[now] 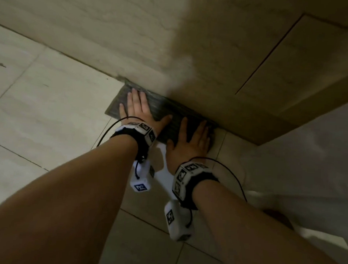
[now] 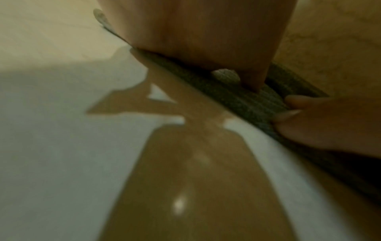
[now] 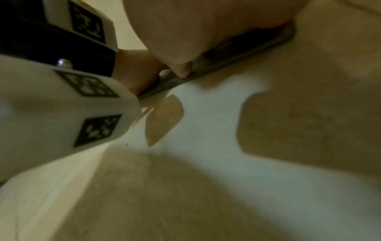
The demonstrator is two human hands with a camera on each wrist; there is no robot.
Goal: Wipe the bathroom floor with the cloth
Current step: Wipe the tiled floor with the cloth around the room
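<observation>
A dark grey ribbed cloth (image 1: pixel 166 109) lies flat on the pale tiled floor (image 1: pixel 49 109), pushed up against the foot of a beige wall (image 1: pixel 153 40). My left hand (image 1: pixel 137 107) presses flat on the cloth's left half with fingers spread and straight. My right hand (image 1: pixel 191 137) presses flat on its right half, fingers straight and pointing at the wall. In the left wrist view the cloth (image 2: pixel 243 99) shows under the left palm (image 2: pixel 195 32), with the right hand's fingers (image 2: pixel 309 114) resting on its edge. The right wrist view shows the cloth's thin edge (image 3: pixel 216 65) under the right hand (image 3: pixel 195 29).
The beige wall juts out to a corner (image 1: pixel 261 144) at the right, with a panel seam (image 1: pixel 270 54) in it. White fabric (image 1: pixel 308 169) lies on the floor to the right of the corner. Open floor tiles spread to the left and toward me.
</observation>
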